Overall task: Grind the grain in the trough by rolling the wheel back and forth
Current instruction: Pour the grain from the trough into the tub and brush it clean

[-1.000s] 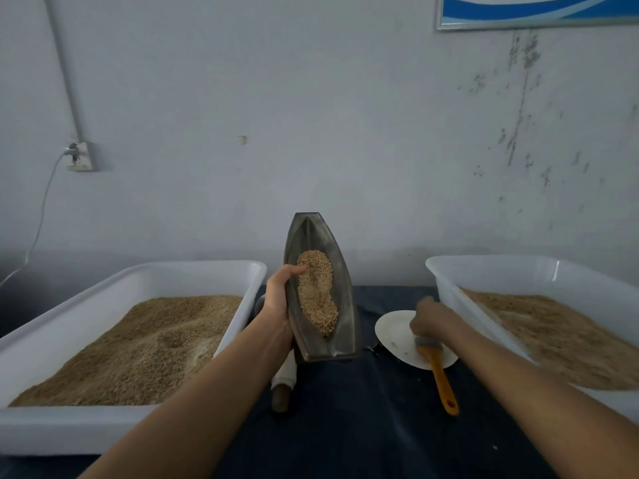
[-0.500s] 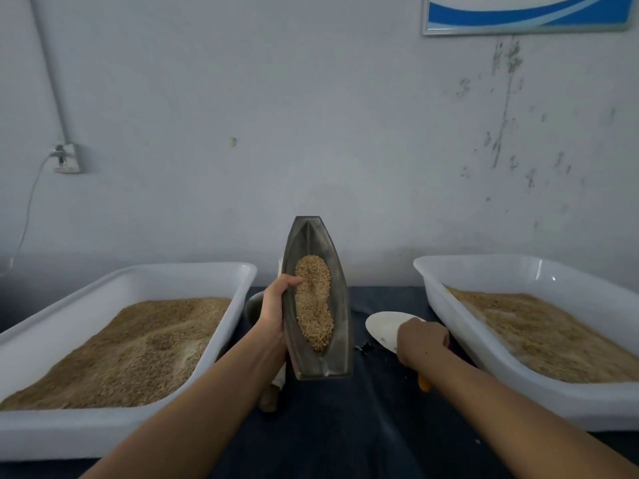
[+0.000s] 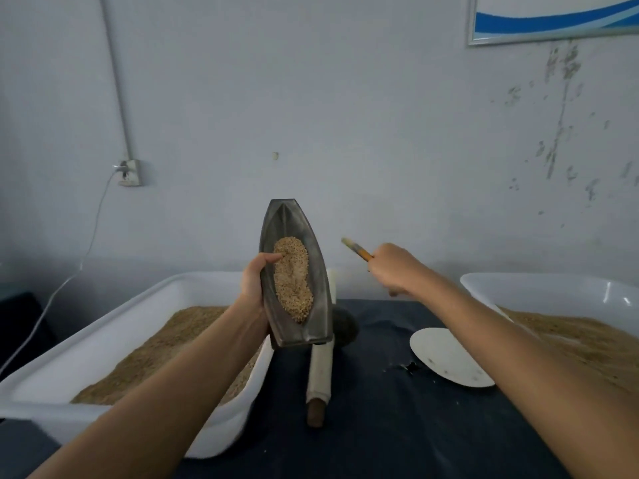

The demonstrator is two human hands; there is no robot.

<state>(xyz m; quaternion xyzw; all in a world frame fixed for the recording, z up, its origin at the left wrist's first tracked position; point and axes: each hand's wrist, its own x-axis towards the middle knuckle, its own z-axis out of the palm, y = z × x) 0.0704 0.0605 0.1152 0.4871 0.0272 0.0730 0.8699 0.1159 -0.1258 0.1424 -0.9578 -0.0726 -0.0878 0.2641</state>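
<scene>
Two hands were busy: the left hand [image 3: 254, 283] gripped the tilted iron trough [image 3: 294, 271], thumb in the grain [image 3: 292, 279]; the right hand [image 3: 394, 267] clenched a yellow-handled brush [image 3: 358, 251] right of the trough. Grinding looked finished; sweeping the grain out probably came next. The wheel [image 3: 344, 327] lay behind the trough on the worktop [image 3: 380, 426].

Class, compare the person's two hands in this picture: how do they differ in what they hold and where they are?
The left hand grips the metal trough by its edge, tilted up, thumb touching the grain; the right hand holds a yellow-handled brush. The left hand is above the left tub's corner; the right is raised above the dark cloth beyond the white plate. Both are lifted off the table, each with a closed grip.
</scene>
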